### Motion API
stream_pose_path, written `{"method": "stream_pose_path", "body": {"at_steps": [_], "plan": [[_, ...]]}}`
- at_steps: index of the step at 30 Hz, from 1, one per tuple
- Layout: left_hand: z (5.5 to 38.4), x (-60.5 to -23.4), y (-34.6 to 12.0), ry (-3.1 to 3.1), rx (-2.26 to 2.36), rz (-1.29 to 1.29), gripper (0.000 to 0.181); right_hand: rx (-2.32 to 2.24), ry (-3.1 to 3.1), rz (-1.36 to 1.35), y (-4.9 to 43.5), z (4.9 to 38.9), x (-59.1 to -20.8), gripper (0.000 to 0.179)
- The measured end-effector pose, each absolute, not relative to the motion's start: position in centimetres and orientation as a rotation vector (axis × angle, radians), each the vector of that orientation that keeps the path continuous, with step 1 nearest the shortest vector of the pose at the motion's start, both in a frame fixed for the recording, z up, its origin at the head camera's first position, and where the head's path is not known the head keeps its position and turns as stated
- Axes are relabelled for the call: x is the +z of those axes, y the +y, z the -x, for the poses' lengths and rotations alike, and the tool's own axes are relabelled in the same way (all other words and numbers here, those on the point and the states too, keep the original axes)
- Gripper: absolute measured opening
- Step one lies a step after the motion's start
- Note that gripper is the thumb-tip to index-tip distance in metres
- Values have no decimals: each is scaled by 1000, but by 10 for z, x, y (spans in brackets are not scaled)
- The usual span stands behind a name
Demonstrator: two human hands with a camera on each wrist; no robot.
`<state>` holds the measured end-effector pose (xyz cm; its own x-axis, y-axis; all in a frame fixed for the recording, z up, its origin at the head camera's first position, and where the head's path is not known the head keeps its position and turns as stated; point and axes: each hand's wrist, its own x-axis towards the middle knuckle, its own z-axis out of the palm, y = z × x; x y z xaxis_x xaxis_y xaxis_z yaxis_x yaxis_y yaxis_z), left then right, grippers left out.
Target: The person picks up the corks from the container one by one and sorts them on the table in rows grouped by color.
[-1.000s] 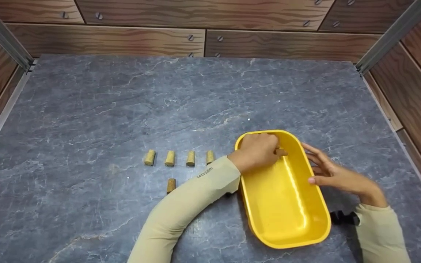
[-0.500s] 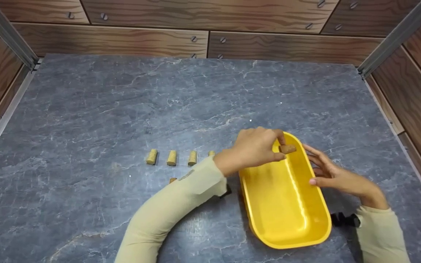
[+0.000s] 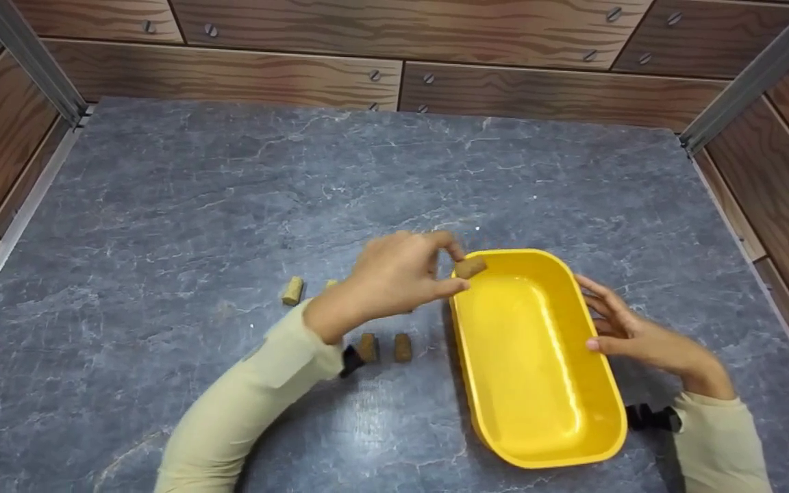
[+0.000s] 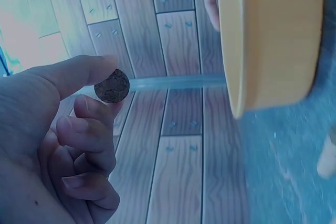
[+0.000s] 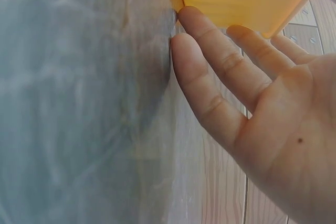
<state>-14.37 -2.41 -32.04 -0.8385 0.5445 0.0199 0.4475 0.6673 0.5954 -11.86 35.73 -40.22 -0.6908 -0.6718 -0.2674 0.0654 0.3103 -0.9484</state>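
Observation:
My left hand (image 3: 398,277) pinches a brown wine cork (image 3: 471,267) between thumb and index finger, over the left rim of the yellow bin (image 3: 518,376). In the left wrist view the round end of the cork (image 4: 112,86) faces the camera while the other fingers curl loosely. At the bin's right side, my right hand (image 3: 631,335) rests its thumb by the rim with its fingers extended along the outer wall. Left of the bin lie two darker corks (image 3: 403,347) and lighter ones (image 3: 292,291), partly hidden by my left hand and arm.
The corks lie on a grey marbled tabletop (image 3: 216,192). Wood-patterned panels (image 3: 244,75) stand along the back and both sides, with metal posts (image 3: 31,61) at the corners. The bin's tall wall (image 4: 278,40) shows in the left wrist view.
My left hand has come up out of the bin with the cork and moved left to its rim. The two darker corks have come into view. My right hand keeps its place at the bin.

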Motion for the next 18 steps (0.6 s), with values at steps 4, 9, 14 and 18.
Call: {"method": "stream_pose_path", "body": {"at_steps": [4, 9, 14, 18], "plan": [[139, -327, -45, 2746, 929, -807, 34, -1439, 1903, 540, 357, 120, -402, 81], [132, -340, -70, 2783, 899, -742, 33, -1462, 1838, 528, 356, 123, -402, 80], [123, -349, -93, 2813, 815, -684, 32, -1477, 1812, 492, 357, 121, -403, 80], [114, -357, -114, 2830, 798, -610, 32, -1470, 1824, 487, 357, 121, -403, 80]]}}
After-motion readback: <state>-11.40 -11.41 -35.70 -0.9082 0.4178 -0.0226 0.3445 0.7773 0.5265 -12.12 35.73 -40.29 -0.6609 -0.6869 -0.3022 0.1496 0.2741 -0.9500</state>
